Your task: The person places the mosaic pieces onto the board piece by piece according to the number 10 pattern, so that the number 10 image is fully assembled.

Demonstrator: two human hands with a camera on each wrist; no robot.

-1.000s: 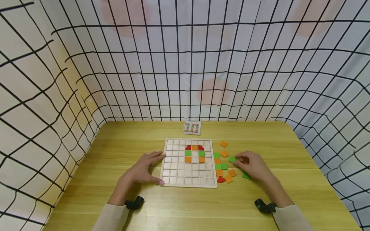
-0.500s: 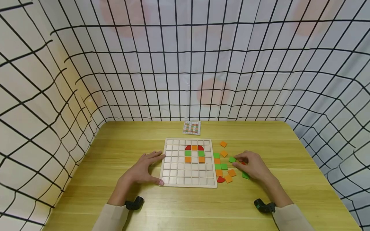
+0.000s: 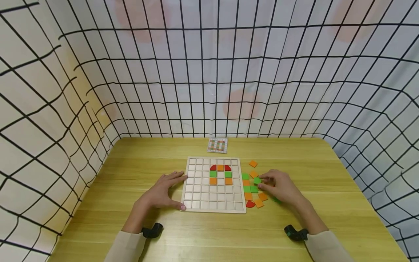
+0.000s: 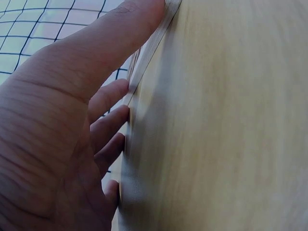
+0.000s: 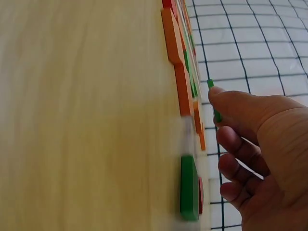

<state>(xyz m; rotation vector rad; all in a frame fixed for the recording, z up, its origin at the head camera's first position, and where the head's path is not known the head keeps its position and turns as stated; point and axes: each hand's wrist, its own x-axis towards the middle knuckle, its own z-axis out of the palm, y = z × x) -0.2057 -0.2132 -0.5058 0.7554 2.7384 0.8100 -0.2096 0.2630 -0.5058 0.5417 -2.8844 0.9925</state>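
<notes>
The right hand (image 3: 282, 187) pinches a green square tile (image 3: 257, 180) between thumb and fingertips, above the loose tiles; in the right wrist view the tile (image 5: 211, 83) is seen edge-on, off the table, in the right hand (image 5: 269, 139). The left hand (image 3: 160, 191) has its fingers spread, with thumb and fingertips touching the left edge of the pale grid board (image 3: 199, 196). On the board, red, orange and green pieces form an arch. The left wrist view shows the left hand (image 4: 53, 130) against the board's edge (image 4: 149, 48).
Several orange (image 3: 259, 202) and green tiles and a red rounded piece (image 3: 250, 203) lie right of the board. Another green tile (image 5: 189, 187) lies beneath the right hand. A small patterned card (image 3: 217, 145) rests behind the board. Black-lined white cloth (image 3: 216, 91) surrounds the table's back and sides.
The right hand has raised the green tile from the table and moved left with it, toward the board. The left hand has stayed at the board's edge.
</notes>
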